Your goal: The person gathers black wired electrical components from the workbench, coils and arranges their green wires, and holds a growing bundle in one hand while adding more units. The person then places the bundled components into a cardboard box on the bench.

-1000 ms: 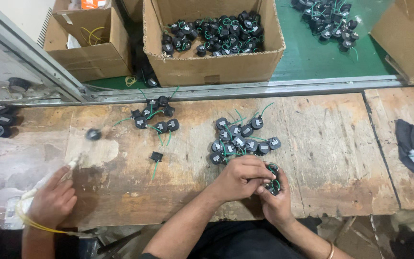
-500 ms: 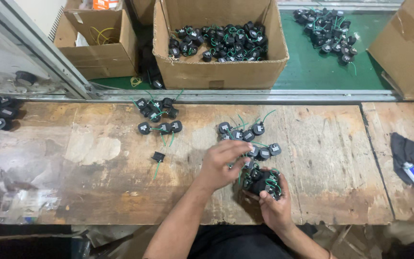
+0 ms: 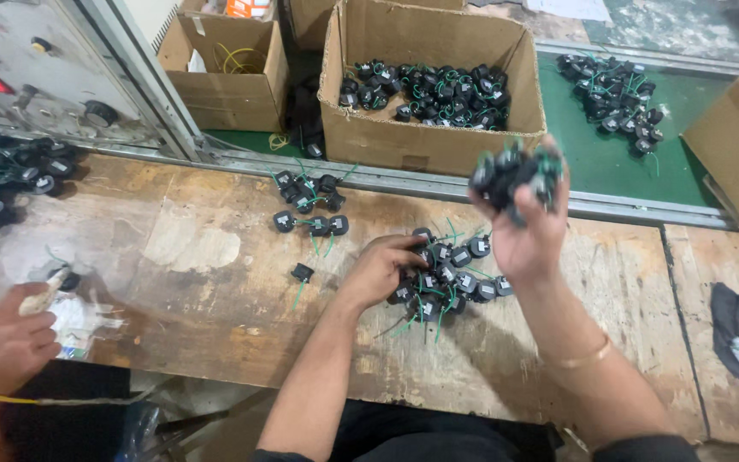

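Right hand (image 3: 525, 231) fingers closed around a bunch of black parts (image 3: 511, 169), raised above the table (image 3: 215, 282). Left hand (image 3: 380, 269) fingers curled on the pile of parts (image 3: 451, 278) near the table's middle.

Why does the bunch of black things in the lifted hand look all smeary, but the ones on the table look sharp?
In the head view, the right hand and its handful of black parts show motion blur, edges smeared; the pile of black parts under the left hand is crisp on the wooden table; soft shadows, no strong glare.
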